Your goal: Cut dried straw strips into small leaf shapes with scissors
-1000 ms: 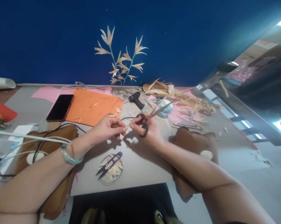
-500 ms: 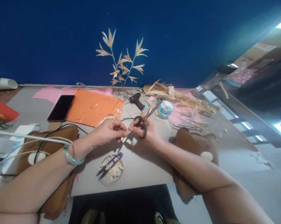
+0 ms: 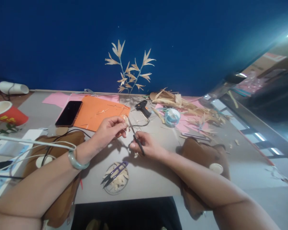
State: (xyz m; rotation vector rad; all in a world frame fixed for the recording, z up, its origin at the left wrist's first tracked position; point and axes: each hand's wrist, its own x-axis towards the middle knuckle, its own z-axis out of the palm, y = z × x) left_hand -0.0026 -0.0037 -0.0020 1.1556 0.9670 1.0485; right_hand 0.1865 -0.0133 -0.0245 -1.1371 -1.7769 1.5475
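Pinched in my left hand (image 3: 112,128) is a small pale strip (image 3: 127,130), which looks like dried husk. My right hand (image 3: 147,145) grips dark-handled scissors (image 3: 137,140), their blades pointing up and left beside the strip. I cannot tell whether the blades touch it. Below my hands stands a round dish (image 3: 117,192) of pale husk pieces (image 3: 121,182), with purple thread snips (image 3: 115,174) lying across it. Behind, a branch with pale husk leaves (image 3: 131,72) rises against the blue panel.
A black glue gun (image 3: 143,108), a roll of light-blue tape (image 3: 172,117) and a heap of dried husks (image 3: 189,103) lie toward the back. On the left are a phone (image 3: 69,113), orange paper (image 3: 93,111), a red paper cup (image 3: 11,113) and white cables. Brown cushions (image 3: 203,159) flank my forearms.
My right hand has turned the scissors from pointing up and right to pointing up and left, toward the strip. It has moved slightly down, away from my left hand. The view has shifted slightly.
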